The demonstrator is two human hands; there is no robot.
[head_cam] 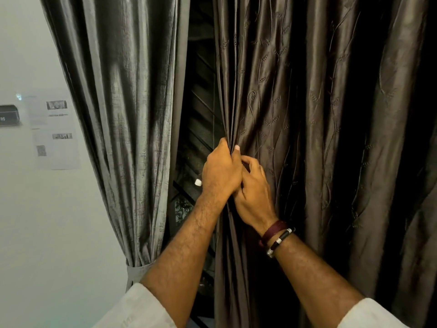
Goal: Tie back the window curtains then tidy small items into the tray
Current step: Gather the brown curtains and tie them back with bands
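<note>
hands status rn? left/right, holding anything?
Left hand: closed, gripping the inner edge of the dark embroidered curtain.
Right hand: fingers curled on the same curtain edge, just below the left.

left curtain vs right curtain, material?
Left curtain: woven fabric with a silvery sheen and slubby crosshatch texture, likely polyester or faux silk. Right curtain: darker brown satin-like fabric, smooth gloss on the folds, embroidered vine and leaf pattern. Exact fibre can't be told for either.

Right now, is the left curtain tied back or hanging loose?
Tied back: the left curtain narrows to a fabric band gathering it near the wall.
</note>
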